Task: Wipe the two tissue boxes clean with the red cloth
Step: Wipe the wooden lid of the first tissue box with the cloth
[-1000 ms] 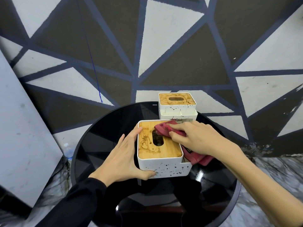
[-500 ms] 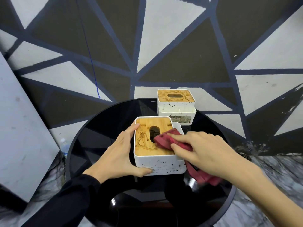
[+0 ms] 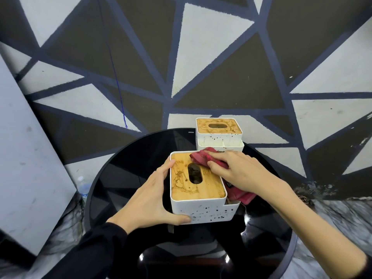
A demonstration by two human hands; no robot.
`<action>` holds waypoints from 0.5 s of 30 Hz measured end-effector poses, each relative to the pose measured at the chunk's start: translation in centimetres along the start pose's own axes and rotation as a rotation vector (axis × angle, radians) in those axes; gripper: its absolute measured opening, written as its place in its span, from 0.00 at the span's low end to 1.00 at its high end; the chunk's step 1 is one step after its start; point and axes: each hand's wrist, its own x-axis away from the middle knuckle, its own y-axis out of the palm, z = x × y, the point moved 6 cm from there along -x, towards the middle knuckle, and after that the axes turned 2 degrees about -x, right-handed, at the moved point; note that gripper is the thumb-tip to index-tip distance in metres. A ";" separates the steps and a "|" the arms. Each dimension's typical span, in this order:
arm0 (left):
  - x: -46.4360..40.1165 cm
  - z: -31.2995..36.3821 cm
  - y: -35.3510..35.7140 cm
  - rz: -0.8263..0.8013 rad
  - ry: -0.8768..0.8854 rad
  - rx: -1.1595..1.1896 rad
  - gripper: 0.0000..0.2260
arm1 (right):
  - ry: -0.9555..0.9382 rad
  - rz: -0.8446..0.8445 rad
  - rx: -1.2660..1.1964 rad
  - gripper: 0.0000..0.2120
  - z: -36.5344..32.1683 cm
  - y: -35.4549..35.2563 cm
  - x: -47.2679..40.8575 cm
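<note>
Round black glossy tabletop (image 3: 112, 198): reflective, carries both boxes, one ahead of the other on the centre line.

Left hand (image 3: 149, 200), black sleeve, at the near left. Grip is a wide span: thumb hooked along the near wall of the near box, fingers laid up its left wall to the far-left corner. It clasps the box from outside and carries nothing else. Judged purpose: a brace, so the box does not slide on the slick top under the wiping push.

Near tissue box, white speckled plastic with a stained bamboo lid and oval slot (image 3: 196, 186). It sits at the tabletop's centre. Brown ring-like stains show left of the slot and toward the near edge; dark specks dot the near wall. The lower side compartment on its right is partly filled by trailing cloth.

Right hand (image 3: 239, 170) comes in from the right, fingers bent down over the bunched red cloth (image 3: 203, 157), pressing it onto the lid's far-right corner. The tail of the cloth hangs off the right side, under the palm. Judgement: lid wipe in progress, much staining left.

Far tissue box, same white speckled make with stained bamboo lid (image 3: 218, 126), stands at the far edge, just beyond the cloth; untouched, apparently unwiped.

Beyond: wall painted in grey and dark triangles (image 3: 201, 47).
</note>
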 end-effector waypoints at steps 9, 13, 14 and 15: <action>-0.7 0.1 -0.4 -0.115 -0.006 0.295 0.69 | -0.036 -0.047 -0.018 0.23 -0.3 -0.4 0.7; -1.4 0.5 0.4 -0.188 0.040 0.332 0.70 | -0.047 -0.067 -0.002 0.24 0.0 -0.4 0.6; -1.5 0.5 0.5 -0.192 0.047 0.332 0.69 | -0.047 -0.071 -0.001 0.24 0.1 -0.4 0.6; -1.6 0.5 0.6 -0.189 0.052 0.332 0.68 | -0.047 -0.070 -0.001 0.24 0.1 -0.5 0.6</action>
